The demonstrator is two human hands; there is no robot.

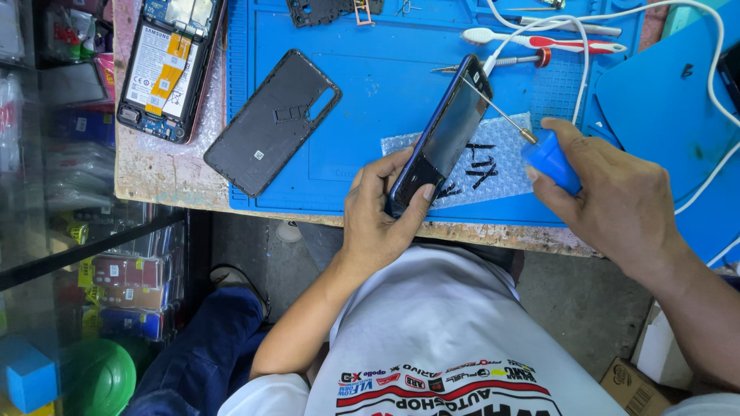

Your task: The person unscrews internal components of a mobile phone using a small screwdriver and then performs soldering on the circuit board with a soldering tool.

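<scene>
My left hand [379, 212] grips the lower end of a dark smartphone [445, 131], tilted up on its edge above the blue work mat [370, 85]. My right hand [609, 196] holds a blue-handled screwdriver [551, 158]; its thin metal shaft runs up-left to the phone's upper part. A white cable [586, 46] is plugged into the top of the phone. A piece of bubble wrap [493, 166] with black marks lies under the phone.
A black back cover [270, 123] lies on the mat to the left. An opened phone showing its battery [166, 65] rests on bubble wrap at the far left. A white-and-red toothbrush [539, 40], tweezers and a black frame part [327, 11] sit at the back.
</scene>
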